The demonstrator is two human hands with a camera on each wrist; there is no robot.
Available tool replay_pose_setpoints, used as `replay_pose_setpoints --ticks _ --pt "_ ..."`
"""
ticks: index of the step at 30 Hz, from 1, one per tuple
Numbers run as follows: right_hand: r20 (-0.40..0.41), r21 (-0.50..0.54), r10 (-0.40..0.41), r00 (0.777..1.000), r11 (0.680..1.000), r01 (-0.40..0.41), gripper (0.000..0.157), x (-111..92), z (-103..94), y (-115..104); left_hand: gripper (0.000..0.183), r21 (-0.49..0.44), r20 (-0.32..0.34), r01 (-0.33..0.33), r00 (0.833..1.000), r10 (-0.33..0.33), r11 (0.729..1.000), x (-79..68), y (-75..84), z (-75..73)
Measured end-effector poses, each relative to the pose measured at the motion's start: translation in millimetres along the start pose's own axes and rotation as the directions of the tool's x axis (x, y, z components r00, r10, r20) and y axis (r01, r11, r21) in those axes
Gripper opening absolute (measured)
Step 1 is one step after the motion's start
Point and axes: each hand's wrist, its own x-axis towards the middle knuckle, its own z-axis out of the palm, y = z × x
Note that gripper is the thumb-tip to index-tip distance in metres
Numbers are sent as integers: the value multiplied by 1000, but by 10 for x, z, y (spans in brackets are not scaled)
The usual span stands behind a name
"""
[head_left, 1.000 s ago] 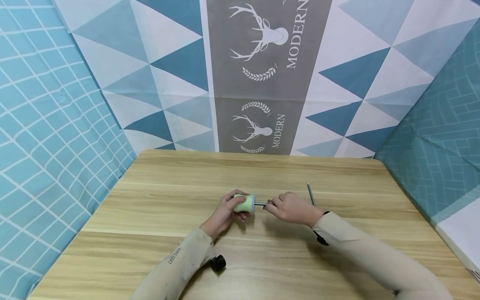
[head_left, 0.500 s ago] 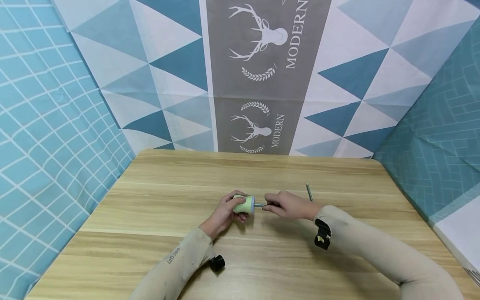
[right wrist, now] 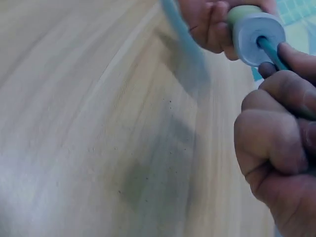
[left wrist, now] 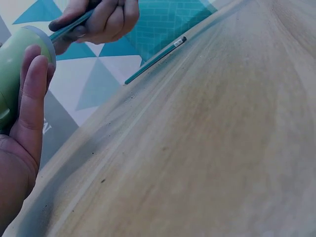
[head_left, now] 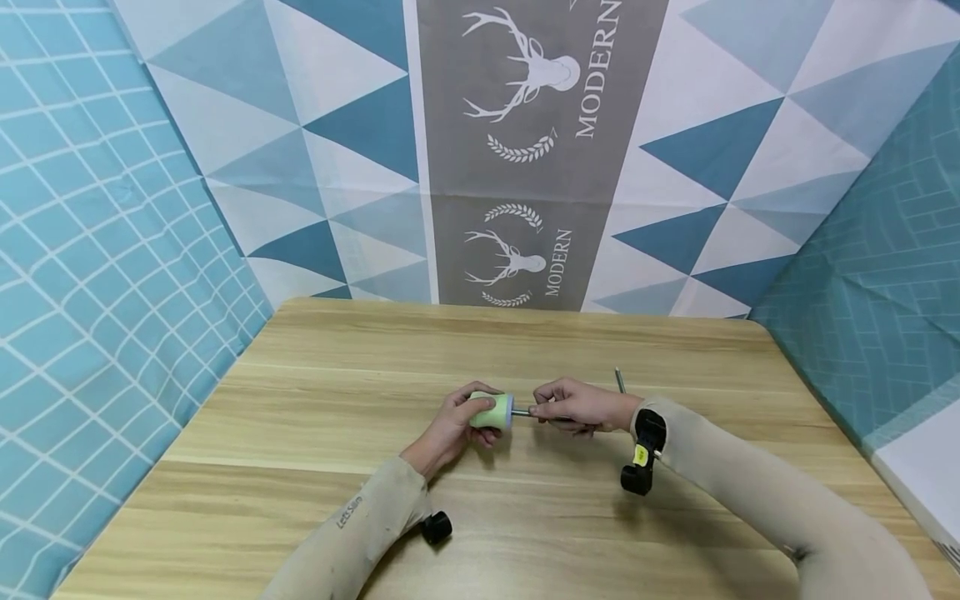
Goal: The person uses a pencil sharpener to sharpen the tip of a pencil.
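My left hand (head_left: pixel 455 419) holds a small green pencil sharpener (head_left: pixel 492 411) just above the table, its thumb on top. The sharpener's pale blue-grey end (right wrist: pixel 247 42) faces right. Into the hole there goes the tip of a dark green pencil (right wrist: pixel 272 53); the part inside is hidden. My right hand (head_left: pixel 576 405) pinches this pencil close to the sharpener between thumb and fingers, the other fingers curled in, as the right wrist view shows. In the left wrist view, the sharpener's body (left wrist: pixel 15 66) fills the upper left, fingers along its side.
A second pencil (left wrist: pixel 155 60) lies on the wooden table (head_left: pixel 315 400), beyond the right wrist and partly hidden by it in the head view. A black wrist camera (head_left: pixel 637 477) hangs below the right sleeve. Patterned cloth walls (head_left: pixel 360 167) stand behind and beside the table.
My right hand has rolled at the wrist around the pencil, its wrist camera swinging down into view, and its fingers have shifted. The left hand and sharpener have stayed almost still.
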Motion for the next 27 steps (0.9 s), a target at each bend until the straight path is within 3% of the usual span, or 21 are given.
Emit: replay_pose_setpoints --ticks 3,6,9,11,16,21,23,25,26,27 --pt "65 162 60 996 984 -70 36 1 -24 3 14 -2 8 -7 1000 7 1000 -1 8 4" --pt "131 291 95 987 948 -130 24 -2 -46 7 15 5 17 -24 1000 24 1000 -1 10 8" --pt "164 332 107 981 930 -157 21 -2 -62 16 16 11 17 -37 999 36 999 0 8 12" --pt "155 308 115 981 938 -159 22 3 -69 21 16 15 11 -37 999 37 999 3 5 15" --pt "41 64 113 993 991 -116 33 15 -88 -9 15 28 -9 -27 1000 28 999 13 3 12" --pt "-81 -190 65 995 979 -79 36 -60 -106 -89 15 27 -16 -24 1000 24 999 20 2 13" --pt "-152 -291 -1 988 956 -44 31 -117 -79 -115 14 24 -18 -22 1000 22 999 22 -1 12" --pt "-222 -420 -117 968 908 14 24 -167 -20 -129 14 20 -25 -19 1000 19 1000 25 -5 11" --pt "-245 -507 -198 949 861 49 20 -187 16 -127 14 18 -29 -17 999 18 1000 25 -6 11" --pt "-257 -605 -284 924 793 76 18 -205 56 -120 13 18 -32 -18 999 18 1000 24 -7 9"
